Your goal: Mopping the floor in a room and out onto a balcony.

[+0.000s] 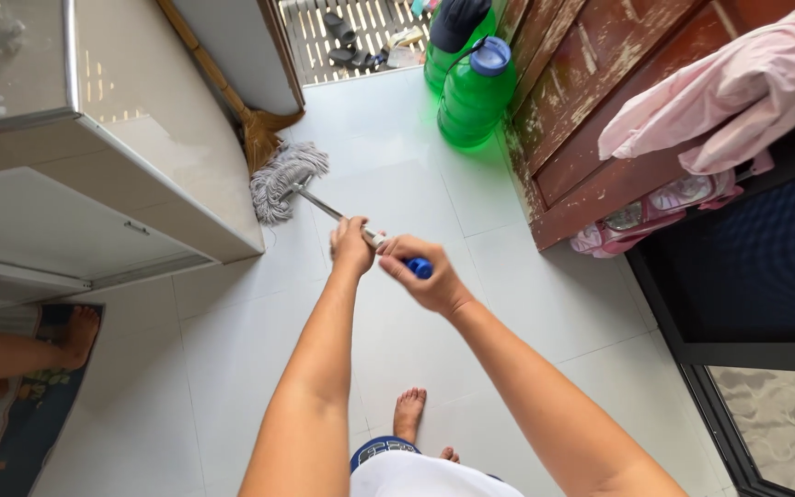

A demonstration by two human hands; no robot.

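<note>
Gripping mop handle (342,216), both hands, head (282,179) pointing up-left

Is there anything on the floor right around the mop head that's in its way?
Yes. The mop head lies on the white tile floor against the cabinet's corner, with a broom just behind it. Green bottles stand further right, apart from it. Both hands, left hand and right hand, grip the handle.

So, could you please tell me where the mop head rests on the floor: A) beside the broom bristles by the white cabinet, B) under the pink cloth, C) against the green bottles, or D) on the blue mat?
A: the grey string mop head lies beside the broom at the white cabinet, with both hands, left hand and right hand, gripping its handle.
</note>
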